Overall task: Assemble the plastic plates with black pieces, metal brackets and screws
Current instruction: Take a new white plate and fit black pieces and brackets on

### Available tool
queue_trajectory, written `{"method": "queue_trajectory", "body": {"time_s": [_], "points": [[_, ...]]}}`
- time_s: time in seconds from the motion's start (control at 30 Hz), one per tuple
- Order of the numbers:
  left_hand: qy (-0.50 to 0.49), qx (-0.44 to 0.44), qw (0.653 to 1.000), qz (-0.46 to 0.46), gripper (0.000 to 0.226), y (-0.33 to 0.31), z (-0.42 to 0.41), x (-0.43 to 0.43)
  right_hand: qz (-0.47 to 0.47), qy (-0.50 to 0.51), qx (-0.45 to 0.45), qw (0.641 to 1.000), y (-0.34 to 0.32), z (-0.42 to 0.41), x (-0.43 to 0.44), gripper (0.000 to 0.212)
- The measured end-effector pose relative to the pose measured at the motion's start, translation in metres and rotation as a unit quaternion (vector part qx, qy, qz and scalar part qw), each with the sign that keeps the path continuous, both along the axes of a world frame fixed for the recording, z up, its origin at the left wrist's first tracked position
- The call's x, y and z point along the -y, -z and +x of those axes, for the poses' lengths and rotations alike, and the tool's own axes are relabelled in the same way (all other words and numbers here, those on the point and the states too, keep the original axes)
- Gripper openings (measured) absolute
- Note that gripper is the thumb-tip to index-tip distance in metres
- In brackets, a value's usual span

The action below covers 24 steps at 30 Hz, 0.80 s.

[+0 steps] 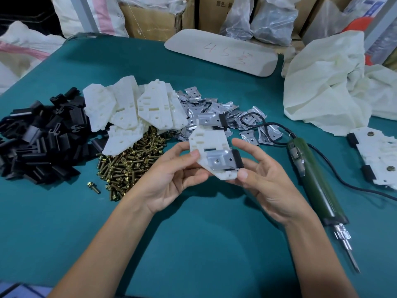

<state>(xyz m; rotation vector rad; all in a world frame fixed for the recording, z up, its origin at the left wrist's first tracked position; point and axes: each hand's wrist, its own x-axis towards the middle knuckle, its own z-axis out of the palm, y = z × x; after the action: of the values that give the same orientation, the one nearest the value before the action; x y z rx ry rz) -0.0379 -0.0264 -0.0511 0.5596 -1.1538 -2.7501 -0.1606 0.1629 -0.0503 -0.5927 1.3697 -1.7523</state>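
White plastic plate (209,143) pinched between both hands (169,179) (264,186) above table (193,233).

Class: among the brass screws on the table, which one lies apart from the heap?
The lone screw, left of the heap at its near edge; all the others lie in that pile.
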Motion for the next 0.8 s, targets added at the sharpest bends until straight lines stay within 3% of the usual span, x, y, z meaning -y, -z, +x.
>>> {"method": "queue_trajectory", "body": {"time_s": [0.07,0.17,0.3,0.47,0.53,0.7,0.73,0.8], "points": [[-0.004,0.003,1.000,-0.023,0.044,-0.002,0.000,-0.005,0.043,0.030,-0.096,0.994,0.002,0.005,-0.003,0.084],[-0.012,0.015,0.999,-0.035,0.046,-0.004,0.000,-0.011,0.083,0.042,-0.230,0.969,0.005,0.020,-0.003,0.091],[-0.012,0.031,0.999,-0.040,0.047,-0.005,0.004,-0.025,0.150,0.114,-0.497,0.847,0.018,0.030,-0.003,0.081],[-0.050,0.060,0.994,-0.071,0.055,-0.002,0.012,-0.046,0.172,0.187,-0.633,0.731,0.027,0.038,-0.007,0.054],[-0.080,0.075,0.991,-0.078,0.050,0.000,0.013,-0.052,0.171,0.195,-0.658,0.707,0.029,0.039,-0.008,0.045],[-0.115,0.083,0.977,-0.159,0.041,-0.004,0.019,-0.066,0.147,0.208,-0.676,0.691,0.021,0.040,-0.011,0.031],[-0.119,0.081,0.970,-0.195,0.042,-0.007,0.023,-0.068,0.135,0.210,-0.661,0.707,0.017,0.041,-0.012,0.028],[-0.128,0.079,0.946,-0.286,0.042,-0.012,0.032,-0.074,0.115,0.200,-0.569,0.789,0.006,0.042,-0.017,0.025]]}}
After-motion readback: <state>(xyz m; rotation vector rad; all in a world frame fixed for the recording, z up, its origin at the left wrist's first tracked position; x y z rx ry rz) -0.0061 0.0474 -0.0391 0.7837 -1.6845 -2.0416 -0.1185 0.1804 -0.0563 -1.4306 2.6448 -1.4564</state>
